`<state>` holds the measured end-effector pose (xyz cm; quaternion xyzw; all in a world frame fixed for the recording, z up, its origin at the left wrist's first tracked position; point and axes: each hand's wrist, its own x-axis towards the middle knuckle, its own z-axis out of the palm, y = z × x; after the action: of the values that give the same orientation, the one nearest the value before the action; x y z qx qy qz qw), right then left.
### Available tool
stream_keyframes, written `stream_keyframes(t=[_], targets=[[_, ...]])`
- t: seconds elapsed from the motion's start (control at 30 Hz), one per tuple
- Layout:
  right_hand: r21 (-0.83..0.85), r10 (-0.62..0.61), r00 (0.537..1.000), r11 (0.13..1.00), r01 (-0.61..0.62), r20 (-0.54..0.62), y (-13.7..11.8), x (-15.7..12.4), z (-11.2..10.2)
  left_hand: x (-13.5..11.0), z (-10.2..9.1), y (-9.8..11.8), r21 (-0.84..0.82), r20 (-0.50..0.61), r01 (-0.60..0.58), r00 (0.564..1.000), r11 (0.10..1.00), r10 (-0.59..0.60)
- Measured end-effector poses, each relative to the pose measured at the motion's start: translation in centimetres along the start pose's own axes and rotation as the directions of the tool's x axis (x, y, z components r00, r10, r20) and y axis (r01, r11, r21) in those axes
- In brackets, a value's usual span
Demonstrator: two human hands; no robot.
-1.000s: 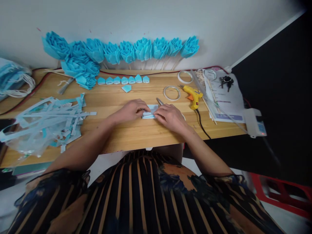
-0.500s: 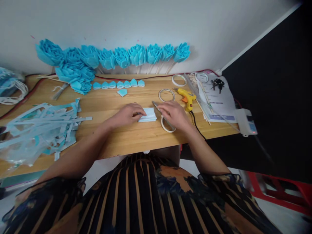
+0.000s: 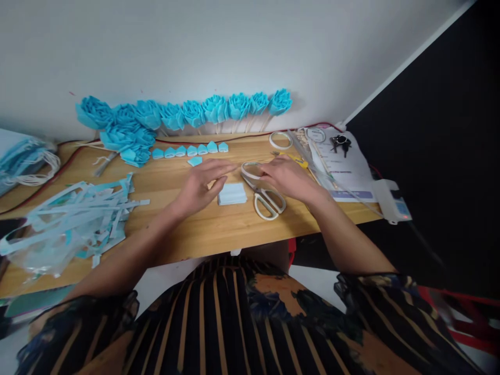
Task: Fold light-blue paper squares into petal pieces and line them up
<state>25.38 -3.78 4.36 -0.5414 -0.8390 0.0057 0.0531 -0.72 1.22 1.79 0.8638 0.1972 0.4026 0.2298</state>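
Observation:
My right hand (image 3: 284, 176) has its fingers closed on the edge of a white tape roll (image 3: 250, 172); the hand hides the roll's right side. Just below, white-handled scissors (image 3: 269, 202) lie on the wooden table, blades pointing up and left. My left hand (image 3: 203, 183) is open, fingers stretched to the right and thumb apart. It hovers left of and above a small folded stack of pale blue-white cloth (image 3: 232, 194), not touching it. A blue pointed petal piece (image 3: 195, 161) lies beyond my left hand. Behind my right hand, a yellow glue gun (image 3: 299, 160) is mostly hidden.
Several blue petal pieces (image 3: 191, 150) form a row. Blue fabric flowers (image 3: 215, 108) on sticks lean against the wall. Cut strips (image 3: 74, 213) pile up at left. Another tape roll (image 3: 280, 140), printed paper (image 3: 347, 169), keys (image 3: 341, 141) and a power strip (image 3: 390, 200) are at right.
My right hand has let go of the scissors, which now lie on the table, and has taken the tape roll, shifting it left. My left hand has lifted off the folded stack. The view has tilted up.

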Motion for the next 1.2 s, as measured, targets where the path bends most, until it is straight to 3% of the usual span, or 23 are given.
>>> stream_keyframes(t=[0.13,0.23,0.3,0.4,0.47,0.57,0.63,0.73,0.97,1.1,1.17,1.2], targets=[[0.061,-0.121,0.987,0.990,0.127,-0.102,-2.5,0.2,-2.7,2.0,0.5,1.6,0.045,0.139,-0.013,0.990,0.999,0.007],[0.118,-0.158,0.969,0.976,0.182,-0.189,-3.3,0.2,-3.9,3.1,1.3,1.6,-0.054,0.293,0.082,0.954,0.995,-0.063],[0.146,-0.117,0.952,0.976,0.163,-0.283,-3.2,-0.4,-4.3,3.5,1.8,1.4,-0.147,0.344,0.203,0.928,0.968,-0.142],[0.191,0.071,0.902,0.981,0.014,-0.426,-2.5,-2.2,-3.6,3.6,2.0,0.9,-0.252,0.321,0.380,0.900,0.890,-0.294],[0.214,0.174,0.912,0.972,-0.098,-0.371,-2.1,-3.8,-2.0,3.5,1.9,0.6,-0.284,0.289,0.448,0.883,0.848,-0.370],[0.138,0.237,0.965,0.965,-0.222,-0.108,-2.2,-5.7,1.3,3.2,1.7,0.0,-0.348,0.225,0.471,0.881,0.810,-0.416],[0.089,0.244,0.970,0.966,-0.241,-0.022,-2.7,-6.4,3.1,3.0,1.7,-0.5,-0.418,0.202,0.471,0.882,0.777,-0.426],[0.040,0.292,0.956,0.956,-0.291,-0.026,-3.8,-6.5,4.4,2.5,1.8,-1.1,-0.505,0.194,0.460,0.885,0.730,-0.424],[-0.012,0.386,0.922,0.922,-0.386,-0.028,-4.5,-5.5,4.3,2.1,2.2,-2.0,-0.597,0.213,0.406,0.912,0.692,-0.351],[0.269,0.528,0.846,0.828,-0.492,-0.078,-2.6,-6.0,3.8,2.0,2.4,-2.4,-0.577,0.172,0.362,0.930,0.732,-0.324],[0.549,0.598,0.799,0.688,-0.474,-0.059,-1.6,-6.7,3.2,2.0,2.5,-2.5,-0.606,0.165,0.357,0.931,0.711,-0.327],[0.696,0.616,0.787,0.579,-0.424,-0.033,-1.2,-7.1,2.8,2.0,2.5,-2.4,-0.629,0.165,0.362,0.927,0.688,-0.338]])
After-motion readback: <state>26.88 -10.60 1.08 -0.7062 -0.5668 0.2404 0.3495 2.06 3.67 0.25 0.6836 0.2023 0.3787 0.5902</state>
